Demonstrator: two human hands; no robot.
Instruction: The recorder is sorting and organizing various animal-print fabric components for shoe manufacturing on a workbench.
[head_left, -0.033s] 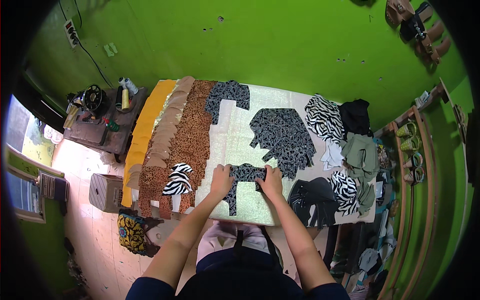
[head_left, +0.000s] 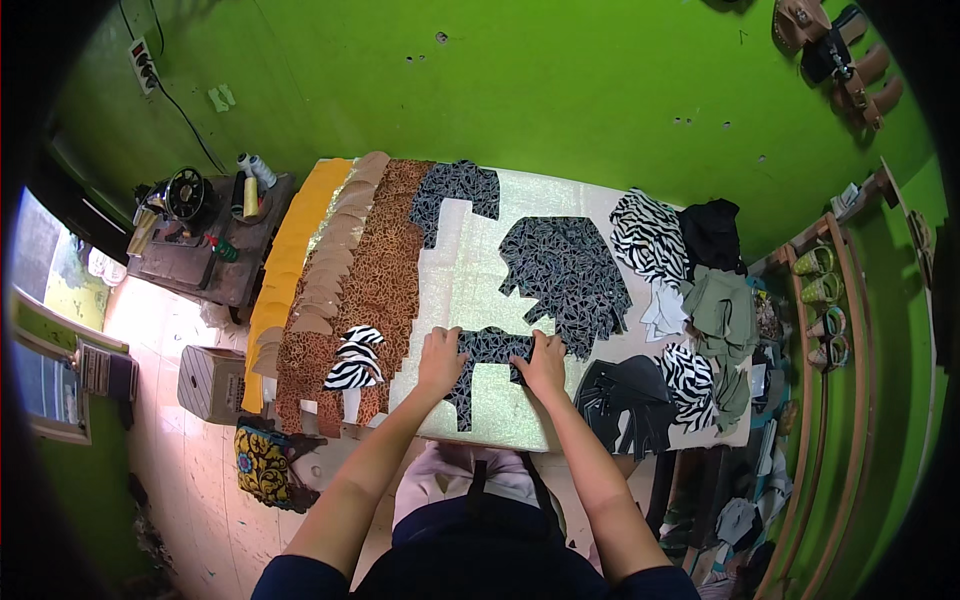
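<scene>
Both my hands are at the front middle of the table, on a black cut piece (head_left: 490,347) with a pale geometric print. My left hand (head_left: 440,362) grips its left end, my right hand (head_left: 545,365) its right end; fingertips are partly hidden. Underneath lies a shiny cream sheet (head_left: 505,400). Beyond my right hand is a fanned pile of matching pieces (head_left: 565,270); another small stack (head_left: 470,185) lies at the far edge. Left of my left hand are a zebra-print piece (head_left: 355,362) and overlapping leopard-print pieces (head_left: 385,270). Plain black pieces (head_left: 630,395) lie right of my right hand.
Tan pieces (head_left: 340,240) and a yellow sheet (head_left: 300,250) run along the table's left. Zebra-print pieces (head_left: 650,230) and olive pieces (head_left: 722,310) are heaped at right. A sewing machine (head_left: 188,200) stands far left; a wooden rack (head_left: 850,300) with footwear leans right. A green wall (head_left: 560,90) closes the back.
</scene>
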